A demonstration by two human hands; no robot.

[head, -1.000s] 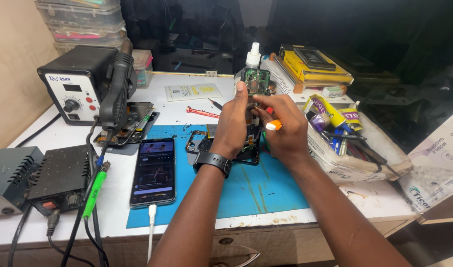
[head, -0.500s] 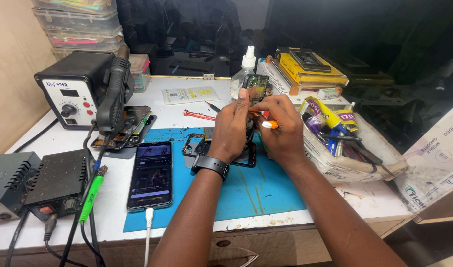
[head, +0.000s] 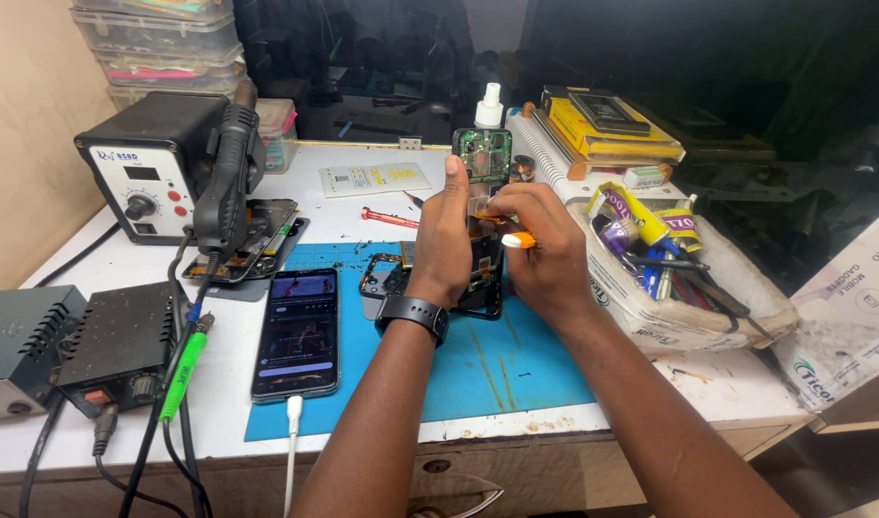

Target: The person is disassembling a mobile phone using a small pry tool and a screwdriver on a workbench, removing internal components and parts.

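My left hand [head: 449, 240] grips an opened phone [head: 482, 158] and holds it upright over the blue mat [head: 497, 369]; its green circuit board shows at the top. A black watch sits on that wrist. My right hand [head: 543, 254] holds a small tool with an orange and white handle [head: 517, 240], its tip against the phone's inside. Below the hands a black phone frame [head: 387, 278] lies on the mat.
A lit phone [head: 297, 331] lies at the mat's left edge, a white cable below it. Hot-air station [head: 152, 173], another dismantled phone [head: 257, 235] and two power units [head: 65, 345] stand at left. A red screwdriver [head: 387, 218], a white bottle [head: 488, 105] and a bag of glue tubes [head: 670, 269] lie behind and at right.
Both hands have lifted the opened phone slightly higher and further from me. The tool stays against it.
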